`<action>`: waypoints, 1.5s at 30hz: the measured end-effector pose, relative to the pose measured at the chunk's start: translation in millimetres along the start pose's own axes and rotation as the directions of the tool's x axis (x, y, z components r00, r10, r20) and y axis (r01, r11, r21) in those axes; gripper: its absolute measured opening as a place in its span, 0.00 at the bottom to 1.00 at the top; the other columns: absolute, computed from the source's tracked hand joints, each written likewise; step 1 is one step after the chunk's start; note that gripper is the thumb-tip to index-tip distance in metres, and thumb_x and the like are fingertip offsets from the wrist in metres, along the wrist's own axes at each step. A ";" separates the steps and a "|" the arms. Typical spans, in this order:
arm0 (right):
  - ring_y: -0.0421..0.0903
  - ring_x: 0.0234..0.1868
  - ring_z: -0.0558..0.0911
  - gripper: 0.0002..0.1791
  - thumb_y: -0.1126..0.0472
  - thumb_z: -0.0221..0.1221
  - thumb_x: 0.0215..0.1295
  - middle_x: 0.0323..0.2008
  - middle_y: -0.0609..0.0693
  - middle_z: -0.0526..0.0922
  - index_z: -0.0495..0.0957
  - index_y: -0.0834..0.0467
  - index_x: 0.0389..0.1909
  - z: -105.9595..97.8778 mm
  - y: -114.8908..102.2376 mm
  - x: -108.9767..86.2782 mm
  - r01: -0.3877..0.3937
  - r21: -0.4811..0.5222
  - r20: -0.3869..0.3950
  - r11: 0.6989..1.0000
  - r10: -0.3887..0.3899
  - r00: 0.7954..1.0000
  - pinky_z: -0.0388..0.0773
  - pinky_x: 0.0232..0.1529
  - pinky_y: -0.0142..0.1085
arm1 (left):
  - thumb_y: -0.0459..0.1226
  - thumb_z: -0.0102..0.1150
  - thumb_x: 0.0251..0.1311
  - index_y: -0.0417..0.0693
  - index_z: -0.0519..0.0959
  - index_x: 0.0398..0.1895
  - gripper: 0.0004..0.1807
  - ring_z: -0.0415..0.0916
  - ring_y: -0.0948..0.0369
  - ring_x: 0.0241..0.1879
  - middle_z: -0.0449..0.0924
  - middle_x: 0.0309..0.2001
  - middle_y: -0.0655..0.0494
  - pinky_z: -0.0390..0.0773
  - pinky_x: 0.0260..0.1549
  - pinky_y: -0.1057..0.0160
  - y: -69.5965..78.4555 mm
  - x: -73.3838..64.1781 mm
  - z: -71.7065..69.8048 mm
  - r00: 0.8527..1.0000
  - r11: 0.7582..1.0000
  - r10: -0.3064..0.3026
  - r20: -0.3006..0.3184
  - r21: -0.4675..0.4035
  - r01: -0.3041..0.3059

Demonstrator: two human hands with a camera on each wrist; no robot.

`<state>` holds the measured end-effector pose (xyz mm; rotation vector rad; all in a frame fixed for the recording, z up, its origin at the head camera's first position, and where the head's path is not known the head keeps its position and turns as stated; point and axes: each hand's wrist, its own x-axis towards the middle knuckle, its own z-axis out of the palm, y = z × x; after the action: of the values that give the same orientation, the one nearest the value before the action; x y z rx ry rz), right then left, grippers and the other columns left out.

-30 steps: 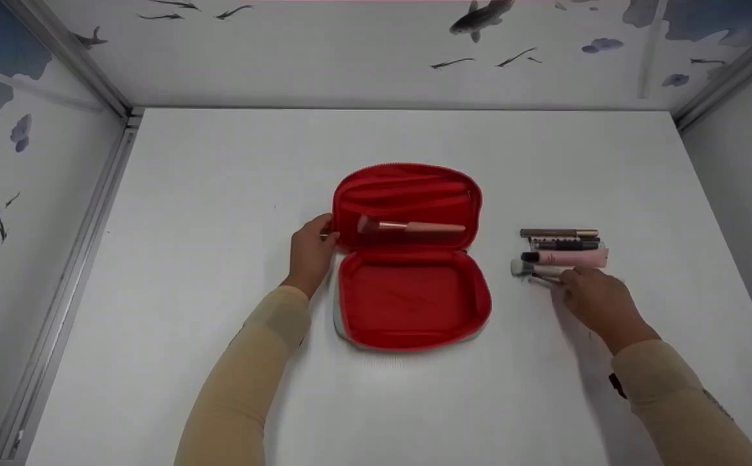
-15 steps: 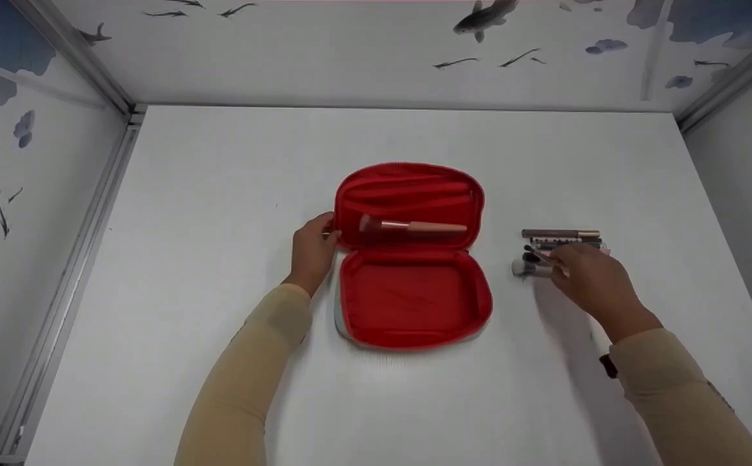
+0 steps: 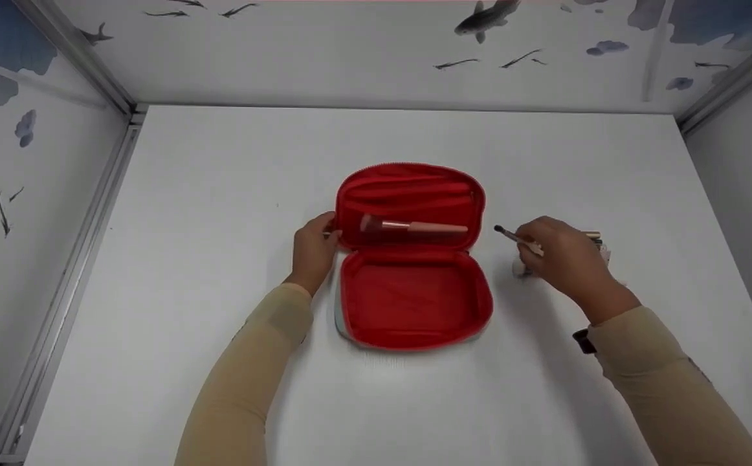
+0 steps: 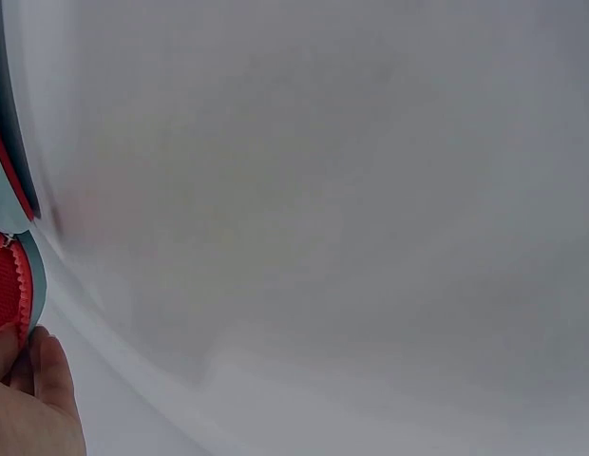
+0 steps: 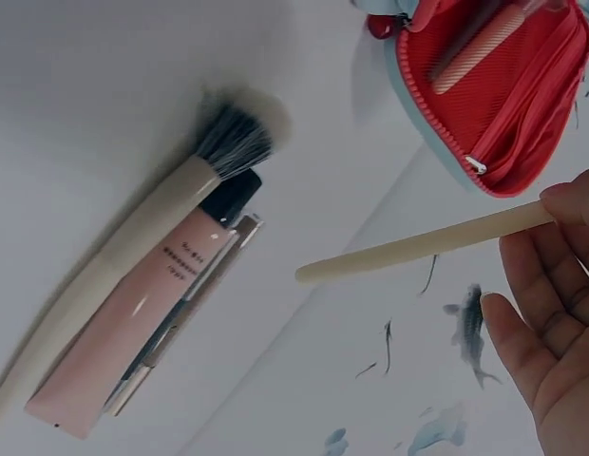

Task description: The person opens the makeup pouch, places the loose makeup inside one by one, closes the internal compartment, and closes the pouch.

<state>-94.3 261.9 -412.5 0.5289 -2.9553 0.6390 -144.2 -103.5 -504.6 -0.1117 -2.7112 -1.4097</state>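
Observation:
A red-lined cosmetic bag [image 3: 415, 304] lies unzipped on the white table, its lid folded back. My left hand [image 3: 313, 252] pinches the left edge of the lid; the left wrist view has the thumb on the red lining [image 4: 4, 294] and fingers behind. Inside the lid a brush with a pink handle [image 3: 437, 228] lies across the pocket. Between the bag and the loose cosmetics, my right hand [image 3: 564, 255] pinches a slim makeup brush [image 3: 510, 235] above the table, dark tip toward the bag. Its cream handle [image 5: 418, 247] stretches out in the right wrist view.
Right of the bag, partly behind my right hand, lie a thicker brush with a pale handle [image 5: 119, 247], a pink tube [image 5: 133, 318] with a black cap, and slim pencil-like items [image 5: 185, 313]. A patterned wall panel [image 3: 376, 58] bounds the table's back.
My right hand has lifted the slim brush from the group of cosmetics and moved left toward the bag. My left hand has stayed at the lid's edge.

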 end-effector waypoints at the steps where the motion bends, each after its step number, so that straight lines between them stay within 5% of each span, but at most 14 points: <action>1: 0.51 0.38 0.82 0.08 0.72 0.62 0.58 0.36 0.54 0.83 0.81 0.62 0.39 -0.1 -2.8 2.8 0.008 0.013 -0.004 1.000 -0.008 1.000 0.82 0.37 0.47 | 0.26 0.58 0.61 0.39 0.79 0.52 0.15 0.80 0.53 0.47 0.83 0.45 0.45 0.78 0.47 0.59 0.0 -0.3 -0.1 1.000 1.000 0.000 -0.001 -0.002 0.000; 21: 0.47 0.37 0.81 0.09 0.71 0.65 0.57 0.34 0.54 0.84 0.82 0.63 0.39 -0.3 -49.8 56.3 0.267 0.093 -0.097 0.959 -0.258 0.961 0.81 0.42 0.42 | 0.27 0.56 0.64 0.42 0.77 0.56 0.17 0.77 0.56 0.50 0.81 0.49 0.48 0.76 0.50 0.63 2.7 -0.7 -2.2 0.993 0.994 -0.103 0.050 -0.022 0.104; 30: 0.50 0.39 0.81 0.09 0.69 0.63 0.60 0.36 0.56 0.84 0.82 0.64 0.41 -0.7 -68.5 75.9 0.227 0.098 -0.004 0.969 -0.228 0.974 0.81 0.42 0.43 | 0.27 0.56 0.64 0.40 0.77 0.56 0.17 0.78 0.55 0.49 0.81 0.48 0.47 0.77 0.50 0.62 2.5 0.9 -1.0 0.993 0.993 -0.107 0.048 -0.039 0.109; 45: 0.49 0.40 0.82 0.09 0.68 0.63 0.61 0.38 0.56 0.84 0.82 0.63 0.42 10.2 -88.4 104.4 0.306 0.102 0.025 0.946 -0.310 0.950 0.81 0.45 0.42 | 0.27 0.55 0.64 0.40 0.77 0.56 0.17 0.79 0.55 0.49 0.82 0.49 0.46 0.77 0.50 0.62 -0.1 2.1 0.3 0.993 0.993 -0.108 0.044 -0.051 0.110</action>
<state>-161.6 149.1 -372.7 0.9996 -2.7968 0.7428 -146.4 -103.2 -504.7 0.0045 -2.7525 -1.5259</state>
